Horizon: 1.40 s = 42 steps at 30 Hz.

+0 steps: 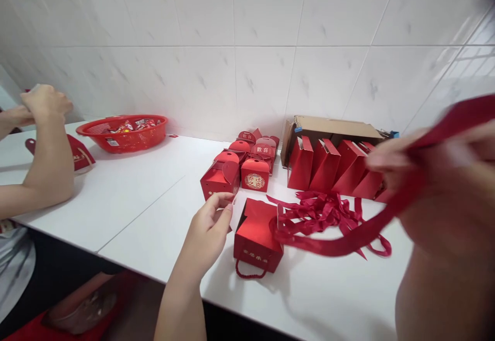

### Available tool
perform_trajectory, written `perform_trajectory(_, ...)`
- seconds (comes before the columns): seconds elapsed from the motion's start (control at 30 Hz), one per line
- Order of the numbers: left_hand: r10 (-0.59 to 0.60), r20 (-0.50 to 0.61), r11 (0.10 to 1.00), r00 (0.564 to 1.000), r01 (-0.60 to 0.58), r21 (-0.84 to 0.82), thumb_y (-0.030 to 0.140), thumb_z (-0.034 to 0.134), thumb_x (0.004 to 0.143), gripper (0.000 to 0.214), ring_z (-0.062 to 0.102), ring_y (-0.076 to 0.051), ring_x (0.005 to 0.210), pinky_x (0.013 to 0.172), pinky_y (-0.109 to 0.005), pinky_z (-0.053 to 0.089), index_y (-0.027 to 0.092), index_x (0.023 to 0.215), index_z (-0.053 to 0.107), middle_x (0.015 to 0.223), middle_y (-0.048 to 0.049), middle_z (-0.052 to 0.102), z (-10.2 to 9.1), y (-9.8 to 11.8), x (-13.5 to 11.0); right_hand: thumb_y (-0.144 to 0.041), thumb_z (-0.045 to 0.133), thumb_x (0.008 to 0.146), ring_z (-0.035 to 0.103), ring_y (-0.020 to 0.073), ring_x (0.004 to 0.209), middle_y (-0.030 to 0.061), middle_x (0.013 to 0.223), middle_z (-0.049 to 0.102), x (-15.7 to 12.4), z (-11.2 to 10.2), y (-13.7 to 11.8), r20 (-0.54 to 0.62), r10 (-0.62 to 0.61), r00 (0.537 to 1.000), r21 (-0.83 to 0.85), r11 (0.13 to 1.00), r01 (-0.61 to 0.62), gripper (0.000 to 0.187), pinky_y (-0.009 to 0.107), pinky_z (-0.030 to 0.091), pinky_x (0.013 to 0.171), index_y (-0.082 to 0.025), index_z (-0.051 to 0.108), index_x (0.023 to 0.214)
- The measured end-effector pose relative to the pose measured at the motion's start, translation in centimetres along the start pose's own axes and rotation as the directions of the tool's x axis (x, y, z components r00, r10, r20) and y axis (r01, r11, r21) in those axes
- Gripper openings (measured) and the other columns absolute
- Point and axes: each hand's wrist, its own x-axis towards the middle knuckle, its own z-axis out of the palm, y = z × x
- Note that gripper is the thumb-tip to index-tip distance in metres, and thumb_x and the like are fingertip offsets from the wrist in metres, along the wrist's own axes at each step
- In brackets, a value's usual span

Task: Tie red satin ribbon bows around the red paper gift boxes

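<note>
In front of me on the white table stands a red gift box (258, 227) with gold characters and a rope handle hanging at its near side. My left hand (211, 227) pinches the raised flap on the box's left side between thumb and fingers. Off to the right, my right hand (433, 176) is raised and smeared by motion, with a dark red ribbon (348, 243) held in its fingers. That ribbon droops from the hand down to the right side of the box. Behind it lies a tangled pile of red ribbons (320, 212).
Several closed red gift boxes (255, 175) cluster behind. A cardboard carton (336, 124) with red folded boxes (320, 163) stands by the tiled wall. A red plastic basket (127, 137) of wrapped sweets is left, near another person's arm (50, 145) and a dark red box (81, 155).
</note>
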Motion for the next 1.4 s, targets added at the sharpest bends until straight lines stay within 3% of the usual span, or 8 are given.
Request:
perform_trajectory(0.03,-0.017,0.002,1.0,1.0,0.018,-0.021,0.039,0.047,0.083,0.033,0.06,-0.021,0.092,0.066,-0.028,0.052,0.021,0.109,0.054,0.113,-0.0076,0.059,0.0,0.0,0.0,-0.035,0.06,0.08,0.061,0.0173,0.066,0.0037,0.081,0.065,-0.4,1.6,-0.1,-0.1,-0.048,0.994,0.07,0.996,0.055,0.007,0.03,0.046,0.054,-0.029,0.063,0.081)
perform_trajectory(0.1,-0.046,0.02,0.997,0.999,0.047,-0.058,0.037,0.045,0.084,0.03,0.06,-0.021,0.095,0.067,-0.028,0.052,0.022,0.109,0.054,0.113,-0.0065,0.059,0.1,0.1,0.0,-0.029,0.061,0.078,0.059,0.0145,0.067,0.0015,0.079,0.063,-0.7,4.7,0.5,0.143,-0.046,0.989,0.076,0.996,0.036,0.006,0.027,0.046,0.057,-0.023,0.062,0.077)
perform_trajectory(0.2,-0.068,0.054,0.994,0.996,0.072,-0.084,0.036,0.043,0.084,0.03,0.058,-0.022,0.101,0.07,-0.03,0.053,0.023,0.109,0.055,0.114,-0.0062,0.059,0.2,0.0,-0.1,-0.027,0.057,0.079,0.058,0.0138,0.072,0.001,0.078,0.062,-0.2,7.9,2.6,0.451,0.041,0.892,-0.058,0.998,-0.016,0.011,0.026,0.045,0.064,-0.019,0.061,0.073)
perform_trajectory(0.33,-0.064,0.082,0.994,0.995,0.071,-0.085,0.042,0.043,0.084,0.035,0.053,-0.026,0.109,0.073,-0.032,0.054,0.024,0.112,0.055,0.118,-0.0071,0.057,-0.1,-0.3,-0.3,-0.027,0.047,0.082,0.054,0.0128,0.068,0.0,0.074,0.06,0.2,9.7,5.2,0.539,0.143,0.83,-0.212,0.977,-0.031,0.015,0.026,0.042,0.063,-0.019,0.055,0.073)
perform_trajectory(0.63,-0.06,0.145,0.996,0.988,0.068,-0.05,0.041,0.037,0.087,0.04,0.059,-0.02,0.093,0.078,-0.034,0.053,0.026,0.123,0.045,0.112,-0.0059,0.058,-0.3,-0.5,-0.7,-0.026,0.042,0.081,0.049,0.0118,0.06,-0.0003,0.068,0.058,-0.4,10.5,6.3,0.577,0.254,0.777,-0.349,0.936,-0.047,0.015,0.023,0.037,0.054,-0.019,0.05,0.069)
perform_trajectory(0.9,-0.058,0.192,0.995,0.98,0.041,0.092,0.04,0.031,0.09,0.041,0.055,-0.016,0.065,0.068,-0.032,0.05,0.027,0.127,0.042,0.07,0.0004,0.055,0.6,-0.2,-1.7,-0.026,0.042,0.08,0.047,0.0108,0.056,-0.0015,0.063,0.055,-0.6,11.0,7.0,0.601,0.26,0.756,-0.372,0.928,-0.023,0.018,0.022,0.034,0.05,-0.019,0.048,0.066)
perform_trajectory(1.03,0.015,0.212,0.993,0.977,-0.039,0.11,0.039,0.033,0.09,0.036,0.055,-0.016,0.068,0.066,-0.028,0.048,0.026,0.121,0.048,0.076,-0.0005,0.057,1.1,0.4,-2.4,-0.025,0.045,0.081,0.053,0.0119,0.065,0.0,0.073,0.062,-0.5,10.6,6.6,0.64,0.218,0.737,-0.31,0.951,-0.012,0.014,0.023,0.04,0.057,-0.019,0.056,0.073)
perform_trajectory(1.4,0.055,0.263,0.981,0.963,-0.101,0.166,0.03,0.035,0.09,0.027,0.055,-0.015,0.068,0.064,-0.028,0.047,0.026,0.113,0.049,0.083,-0.0011,0.06,0.7,0.0,-2.3,-0.018,0.055,0.076,0.062,0.0154,0.082,0.0011,0.086,0.069,0.5,8.9,5.7,0.772,0.17,0.613,-0.17,0.984,-0.059,0.017,0.025,0.048,0.073,-0.019,0.071,0.083)
